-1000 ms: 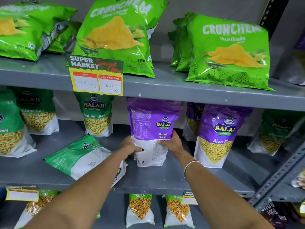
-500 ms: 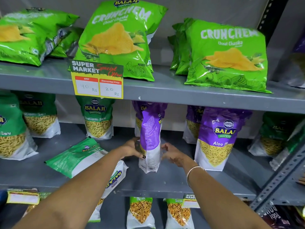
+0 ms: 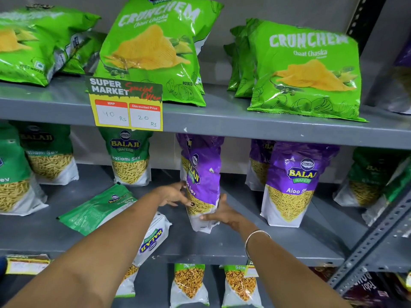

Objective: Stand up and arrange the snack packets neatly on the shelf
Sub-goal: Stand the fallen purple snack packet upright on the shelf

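Purple Aloo Sev packet [image 3: 201,183] upright mid-shelf, face angled left; L hand [image 3: 175,194] and R hand [image 3: 224,215] grasp its lower sides, R nearer front edge.

I see both bare forearms reaching forward and converging. Left hand [image 3: 175,194] has fingers spread, thumb low with dark nail polish, touching the purple packet [image 3: 201,181] on its left side. Right hand [image 3: 224,215] cups its lower right, fingers extended. Thin bangle [image 3: 255,237] on right wrist.
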